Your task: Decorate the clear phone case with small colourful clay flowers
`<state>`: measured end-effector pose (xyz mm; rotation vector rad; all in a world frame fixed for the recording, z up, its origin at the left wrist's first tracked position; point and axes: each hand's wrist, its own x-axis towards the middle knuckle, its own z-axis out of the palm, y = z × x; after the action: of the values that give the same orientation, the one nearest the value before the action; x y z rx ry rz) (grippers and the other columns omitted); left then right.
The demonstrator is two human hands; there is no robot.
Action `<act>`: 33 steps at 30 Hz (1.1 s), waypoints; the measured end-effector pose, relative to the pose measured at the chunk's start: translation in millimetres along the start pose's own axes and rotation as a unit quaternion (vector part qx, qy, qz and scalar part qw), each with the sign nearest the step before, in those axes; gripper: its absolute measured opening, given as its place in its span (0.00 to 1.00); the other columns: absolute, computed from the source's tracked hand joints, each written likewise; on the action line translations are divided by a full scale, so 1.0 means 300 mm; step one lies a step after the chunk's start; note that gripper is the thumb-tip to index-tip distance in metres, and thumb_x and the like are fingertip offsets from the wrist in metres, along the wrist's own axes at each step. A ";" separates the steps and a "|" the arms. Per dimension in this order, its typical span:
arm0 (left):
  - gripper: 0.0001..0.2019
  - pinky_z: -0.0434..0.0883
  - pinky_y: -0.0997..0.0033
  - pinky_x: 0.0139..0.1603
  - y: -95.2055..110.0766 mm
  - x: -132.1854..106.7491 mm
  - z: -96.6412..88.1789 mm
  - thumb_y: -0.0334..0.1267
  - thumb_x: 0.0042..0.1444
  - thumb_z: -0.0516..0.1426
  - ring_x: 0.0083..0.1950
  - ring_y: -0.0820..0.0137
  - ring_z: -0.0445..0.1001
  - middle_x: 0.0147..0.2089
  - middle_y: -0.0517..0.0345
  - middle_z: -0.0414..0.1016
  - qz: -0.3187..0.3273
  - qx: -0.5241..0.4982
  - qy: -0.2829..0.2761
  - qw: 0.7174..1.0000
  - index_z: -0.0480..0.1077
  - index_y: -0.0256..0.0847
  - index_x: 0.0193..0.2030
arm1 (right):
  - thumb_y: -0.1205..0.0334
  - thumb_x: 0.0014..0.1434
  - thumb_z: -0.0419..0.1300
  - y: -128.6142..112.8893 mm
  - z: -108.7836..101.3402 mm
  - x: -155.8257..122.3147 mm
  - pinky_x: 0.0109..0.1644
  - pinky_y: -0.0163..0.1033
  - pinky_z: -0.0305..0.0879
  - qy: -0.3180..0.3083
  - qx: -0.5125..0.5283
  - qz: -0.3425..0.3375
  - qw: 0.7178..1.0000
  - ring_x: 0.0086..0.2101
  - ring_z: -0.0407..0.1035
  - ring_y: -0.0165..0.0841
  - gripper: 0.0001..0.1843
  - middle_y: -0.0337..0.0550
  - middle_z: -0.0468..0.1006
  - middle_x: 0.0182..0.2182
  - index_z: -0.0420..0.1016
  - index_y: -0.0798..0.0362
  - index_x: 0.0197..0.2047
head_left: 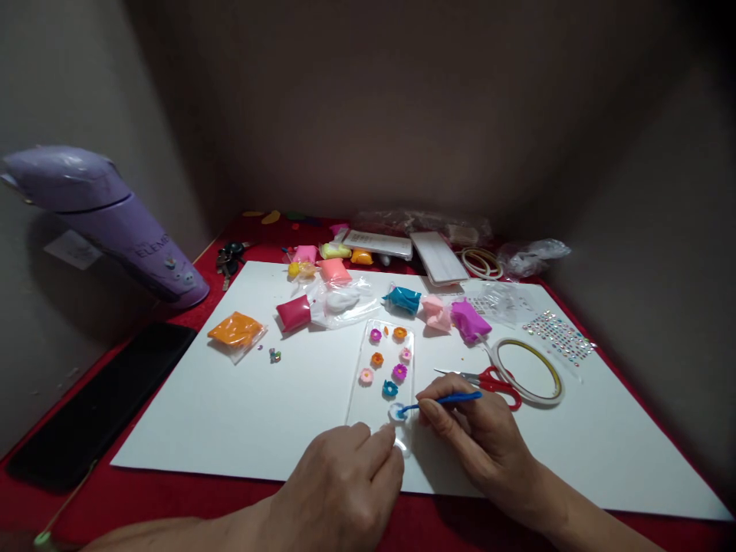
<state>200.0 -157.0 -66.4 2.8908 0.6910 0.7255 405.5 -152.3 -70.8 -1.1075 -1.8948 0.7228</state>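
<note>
Well left of the clear case [362, 406], a purple container [155, 238] leans against the wall, with a black slab [103, 410] lying on the near side of it. Beyond the case's far end and well to its left are keys [231, 259]. An orange packet [235, 330] and some small beads [275, 356] lie left of the case, and a red packet [293, 313] sits off its far left corner. At the case's near end is the left hand [350, 475], its fingers curled inward; whether they grip anything cannot be told. The case itself lies on the white board [230, 418], bearing small flowers such as the teal one [390, 389], and a whitish piece [396, 412] towards its near end. A blue tool [460, 398] reaches that piece from the case's right, pinched in the closed fingers of the right hand [477, 437]. Farther right of the case lie red-handled scissors [494, 377], touching a tape roll [560, 383], then a gem sheet [557, 337].
</note>
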 end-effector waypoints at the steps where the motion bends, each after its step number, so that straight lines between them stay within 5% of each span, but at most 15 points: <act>1: 0.10 0.63 0.69 0.21 0.000 0.000 0.000 0.22 0.57 0.48 0.24 0.68 0.64 0.29 0.50 0.72 0.001 0.002 0.001 1.000 0.69 0.33 0.33 | 0.68 0.64 0.52 0.000 0.000 -0.002 0.29 0.35 0.61 0.004 -0.003 -0.002 1.000 0.26 0.68 0.28 0.05 0.37 0.72 0.27 0.68 0.52 0.38; 33: 0.11 0.62 0.70 0.20 0.002 0.004 0.002 0.21 0.57 0.47 0.24 0.69 0.63 0.28 0.51 0.71 -0.002 0.004 0.009 1.000 0.68 0.34 0.32 | 0.69 0.65 0.49 -0.023 -0.017 -0.002 0.31 0.37 0.59 -0.026 -0.028 -0.025 0.999 0.27 0.65 0.30 0.06 0.39 0.69 0.28 0.65 0.51 0.39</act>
<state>201.3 -157.0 -66.3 2.8934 0.7035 0.7510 407.2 -155.6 -63.0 -1.0808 -1.9899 0.6805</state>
